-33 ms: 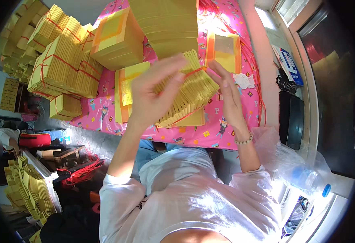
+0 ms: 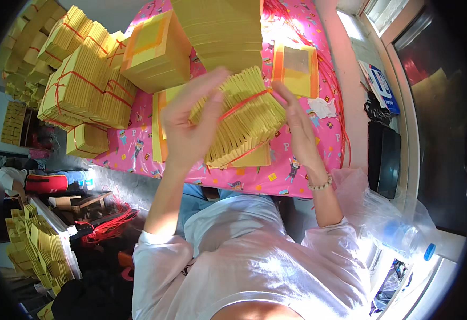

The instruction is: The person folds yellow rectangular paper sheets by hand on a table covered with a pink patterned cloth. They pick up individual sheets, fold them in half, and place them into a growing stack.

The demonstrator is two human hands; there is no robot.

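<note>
Red-strapped yellow bundle (image 2: pixel 244 120) lies on the pink-covered tabletop (image 2: pixel 255 179), situated between the left grip (image 2: pixel 204 88), wide and empty, and the right grip (image 2: pixel 292 104), unclenched, just beside its right end, contact undetermined.

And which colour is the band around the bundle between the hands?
The band is red; it shows best in the head view.

Left hand (image 2: pixel 186 125): displaced to the left; fingers (image 2: pixel 204 83) drawn back from the middle of the yellow bundle (image 2: pixel 247 124). Red band (image 2: pixel 246 104): longer stretch of it exposed across the bundle top. Separation from right hand (image 2: pixel 303 133): increased. Yellow panel (image 2: pixel 159 141) at left: more of its surface now concealed behind the left hand.
</note>
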